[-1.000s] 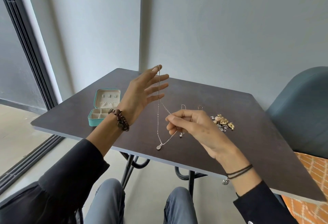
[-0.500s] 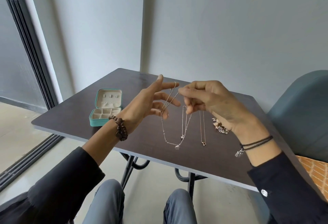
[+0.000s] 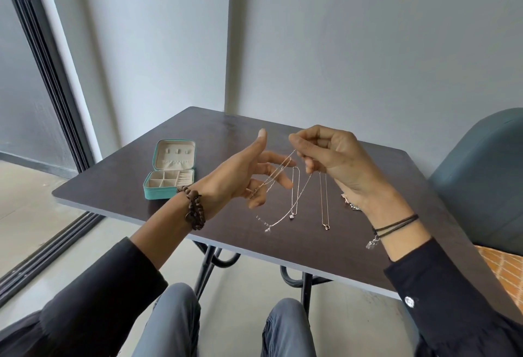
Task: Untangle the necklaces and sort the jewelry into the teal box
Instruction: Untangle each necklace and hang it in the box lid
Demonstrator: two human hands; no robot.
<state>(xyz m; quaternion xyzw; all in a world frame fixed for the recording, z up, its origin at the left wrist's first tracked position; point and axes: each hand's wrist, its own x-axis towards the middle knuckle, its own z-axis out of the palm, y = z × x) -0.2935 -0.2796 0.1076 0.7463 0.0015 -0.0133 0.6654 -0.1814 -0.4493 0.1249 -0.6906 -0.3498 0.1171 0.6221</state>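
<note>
My right hand (image 3: 334, 164) pinches a thin silver necklace (image 3: 285, 212) above the dark table (image 3: 283, 243). The chain runs down-left across the spread fingers of my left hand (image 3: 246, 178), which is held up with thumb raised, and its pendant end lies on the table. Two more necklaces lie straight on the table: a silver one (image 3: 295, 192) and a rose-gold one (image 3: 324, 203). The open teal box (image 3: 169, 175) stands at the left, behind my left wrist. A small heap of jewelry (image 3: 352, 205) is mostly hidden behind my right wrist.
A teal chair (image 3: 481, 175) stands at the table's right, over an orange patterned rug (image 3: 506, 271). Walls close off the far side; a dark window frame (image 3: 48, 79) runs along the left. My knees are under the near table edge.
My right hand rose from the table to the level of my left fingers, drawing the chain up. Two straight necklaces came into view. Since half a second ago little has moved.
</note>
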